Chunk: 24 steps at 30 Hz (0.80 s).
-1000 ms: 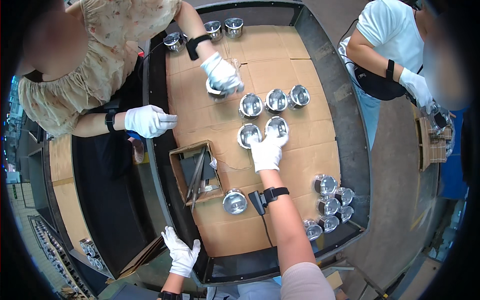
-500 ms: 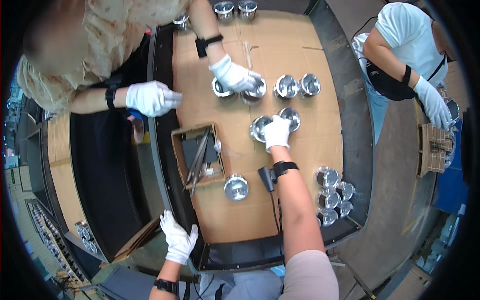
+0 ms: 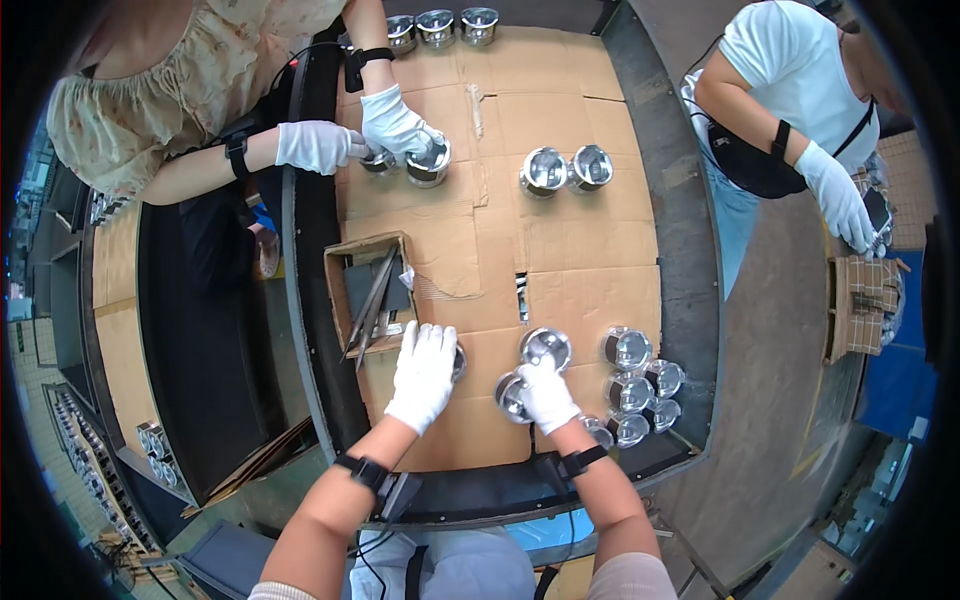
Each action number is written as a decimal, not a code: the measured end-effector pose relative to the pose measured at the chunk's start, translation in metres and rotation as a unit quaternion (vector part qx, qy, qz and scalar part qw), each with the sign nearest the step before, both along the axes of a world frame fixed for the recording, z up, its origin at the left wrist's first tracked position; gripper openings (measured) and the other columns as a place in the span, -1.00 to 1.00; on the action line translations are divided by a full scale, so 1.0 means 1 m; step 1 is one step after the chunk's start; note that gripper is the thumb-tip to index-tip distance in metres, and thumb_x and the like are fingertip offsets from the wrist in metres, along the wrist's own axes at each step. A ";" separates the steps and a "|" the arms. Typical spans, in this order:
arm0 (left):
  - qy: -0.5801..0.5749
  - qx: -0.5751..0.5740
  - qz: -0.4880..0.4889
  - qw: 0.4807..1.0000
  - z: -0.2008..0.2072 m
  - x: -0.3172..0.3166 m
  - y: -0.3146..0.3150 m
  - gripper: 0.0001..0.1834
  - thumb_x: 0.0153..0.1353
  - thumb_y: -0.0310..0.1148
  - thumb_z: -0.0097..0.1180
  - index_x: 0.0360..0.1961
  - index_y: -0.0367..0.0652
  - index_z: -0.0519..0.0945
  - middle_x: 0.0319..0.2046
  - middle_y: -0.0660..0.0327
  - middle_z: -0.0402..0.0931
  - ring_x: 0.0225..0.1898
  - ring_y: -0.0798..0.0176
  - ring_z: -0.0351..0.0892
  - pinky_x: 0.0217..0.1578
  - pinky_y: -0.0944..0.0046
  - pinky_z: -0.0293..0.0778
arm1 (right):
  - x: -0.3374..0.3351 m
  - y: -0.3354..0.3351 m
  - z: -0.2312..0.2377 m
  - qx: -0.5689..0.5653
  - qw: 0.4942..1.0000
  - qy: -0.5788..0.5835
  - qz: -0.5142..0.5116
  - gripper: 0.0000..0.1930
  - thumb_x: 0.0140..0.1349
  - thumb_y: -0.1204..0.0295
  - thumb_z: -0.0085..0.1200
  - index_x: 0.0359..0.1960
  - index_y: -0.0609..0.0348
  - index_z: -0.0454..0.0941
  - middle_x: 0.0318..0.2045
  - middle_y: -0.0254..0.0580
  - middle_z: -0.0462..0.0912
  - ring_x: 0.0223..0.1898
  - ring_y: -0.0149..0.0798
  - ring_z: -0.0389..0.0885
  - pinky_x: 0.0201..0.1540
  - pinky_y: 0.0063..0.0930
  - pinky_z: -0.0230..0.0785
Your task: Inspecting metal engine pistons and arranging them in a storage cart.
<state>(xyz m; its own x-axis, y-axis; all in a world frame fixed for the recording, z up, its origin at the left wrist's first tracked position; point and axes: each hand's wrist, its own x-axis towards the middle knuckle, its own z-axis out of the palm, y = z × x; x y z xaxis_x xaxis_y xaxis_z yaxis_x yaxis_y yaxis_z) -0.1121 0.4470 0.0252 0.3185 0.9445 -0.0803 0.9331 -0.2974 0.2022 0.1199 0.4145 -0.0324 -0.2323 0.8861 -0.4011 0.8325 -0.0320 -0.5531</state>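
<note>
My white-gloved right hand [image 3: 548, 397] is closed on two shiny metal pistons, at the near middle of the cardboard-covered table. One piston [image 3: 511, 398] shows left of the fingers and the other piston [image 3: 546, 346] shows beyond them. My left hand [image 3: 424, 376], also gloved, reaches over the table with its fingers stretched out. It rests over or against a single piston [image 3: 460, 362], which is mostly hidden behind it; only its right edge shows. A grip on it is not visible.
A cardboard box [image 3: 408, 245] with long metal tools lies beyond my left hand. Several pistons [image 3: 628, 391] cluster at the near right; a pair [image 3: 566, 172] stands farther off. Opposite, a co-worker's gloved hands [image 3: 398, 125] handle two pistons. Another person [image 3: 800, 110] stands at right.
My right hand has brought two pistons nearer across the cardboard. My left hand has come from the table edge to the single piston. The co-worker's pistons have moved left.
</note>
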 end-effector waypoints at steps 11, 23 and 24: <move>0.164 -0.163 -0.078 0.970 -0.088 0.008 0.024 -0.88 0.02 -0.42 0.01 -0.47 -0.09 0.61 -0.56 0.15 0.59 -0.44 0.16 0.63 -0.14 0.05 0.40 | 0.010 -0.033 -0.014 -0.043 0.997 -0.005 0.070 -0.84 0.15 0.35 -0.03 -0.23 -0.05 0.50 -0.15 0.20 0.42 -0.37 0.17 0.60 -0.34 -0.04 0.51; 0.043 -0.191 -0.119 0.973 0.019 -0.013 -0.043 -0.85 0.05 -0.32 0.04 -0.35 -0.10 0.43 -0.53 0.15 0.54 -0.48 0.09 0.62 -0.52 0.07 0.47 | -0.009 -0.059 -0.030 -0.219 0.975 -0.006 0.036 -0.60 0.19 0.07 -0.08 -0.09 0.04 0.53 -0.23 0.20 0.59 -0.19 0.15 0.60 -0.09 -0.11 0.46; 0.038 -0.205 -0.116 0.971 0.027 -0.023 -0.049 -0.83 0.03 -0.31 0.06 -0.36 -0.10 0.43 -0.54 0.13 0.54 -0.50 0.09 0.61 -0.55 0.08 0.46 | -0.012 -0.051 -0.025 -0.218 0.975 -0.005 0.044 -0.60 0.19 0.07 -0.08 -0.09 0.04 0.53 -0.23 0.20 0.59 -0.19 0.15 0.60 -0.09 -0.11 0.46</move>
